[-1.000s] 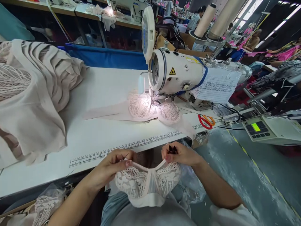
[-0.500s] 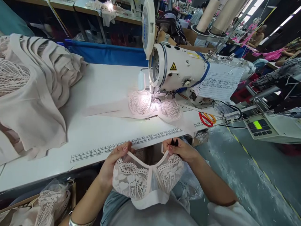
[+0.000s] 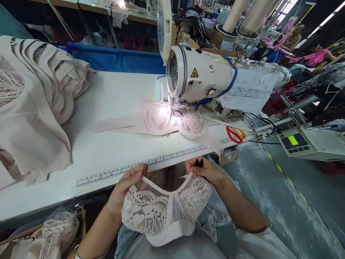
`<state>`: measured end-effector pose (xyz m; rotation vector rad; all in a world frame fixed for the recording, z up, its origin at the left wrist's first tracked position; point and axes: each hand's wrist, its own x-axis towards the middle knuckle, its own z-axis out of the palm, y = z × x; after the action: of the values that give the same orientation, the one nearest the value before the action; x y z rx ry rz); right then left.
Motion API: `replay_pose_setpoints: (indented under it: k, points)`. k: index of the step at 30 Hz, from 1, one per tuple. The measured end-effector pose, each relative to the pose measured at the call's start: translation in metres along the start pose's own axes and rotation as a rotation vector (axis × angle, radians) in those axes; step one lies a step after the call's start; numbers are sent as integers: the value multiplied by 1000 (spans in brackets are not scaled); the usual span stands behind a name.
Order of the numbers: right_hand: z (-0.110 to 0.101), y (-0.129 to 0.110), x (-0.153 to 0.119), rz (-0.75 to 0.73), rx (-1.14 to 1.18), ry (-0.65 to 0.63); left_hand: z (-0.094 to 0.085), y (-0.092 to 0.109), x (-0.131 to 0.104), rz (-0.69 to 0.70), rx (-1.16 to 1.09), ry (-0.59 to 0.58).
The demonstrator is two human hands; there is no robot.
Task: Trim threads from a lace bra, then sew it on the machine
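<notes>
Lace bra is held up just below the near edge of the white table, over the person's lap, and it is not touching the table. Between this edge and the sewing machine a broad bare strip of tabletop is left open, with a printed ruler running along the edge. On the left a pile of beige fabric is lying, and a second bra is placed under the needle, with red scissors beside the machine. The left hand is closed on the upper edge of the left cup, and the right hand is pinching the right cup's top together with small black snips. White patterned lace, sheer mesh in the centre and a plain lower band are seen on the bra.
</notes>
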<state>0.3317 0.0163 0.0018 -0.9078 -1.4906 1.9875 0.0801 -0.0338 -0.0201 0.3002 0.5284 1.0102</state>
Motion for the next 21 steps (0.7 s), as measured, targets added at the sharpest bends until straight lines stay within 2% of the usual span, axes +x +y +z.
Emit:
replay_pose_setpoints:
  k: [4, 6, 10, 12, 14, 15, 17, 18, 19, 21]
  points:
    - [-5, -3, -1, -59, -107, -80, 0, 3, 1, 3, 30, -56]
    - [-5, -6, -1, -95, -285, -148, 2, 2, 3, 2, 48, -78]
    - [4, -11, -1, -149, -748, -182, 11, -2, 16, -1, 103, -127]
    - [8, -11, -2, -227, -782, -268, 16, -2, 24, 28, 245, -114]
    - [9, -10, -6, -276, -665, -365, 21, 2, 30, 188, 578, -9]
    - [9, -9, -10, -277, -589, -378, 24, 5, 30, 344, 796, 81]
    - [7, -8, -18, -250, -459, -313, 31, 8, 25, 722, 1225, 277]
    - [6, -7, -23, -236, -413, -247, 34, 7, 20, 882, 1384, 320]
    - [6, -6, -28, -227, -382, -171, 37, 4, 13, 982, 1500, 295]
    - [11, -2, -36, -221, -351, -5, 42, -9, 0, 1021, 1634, 100]
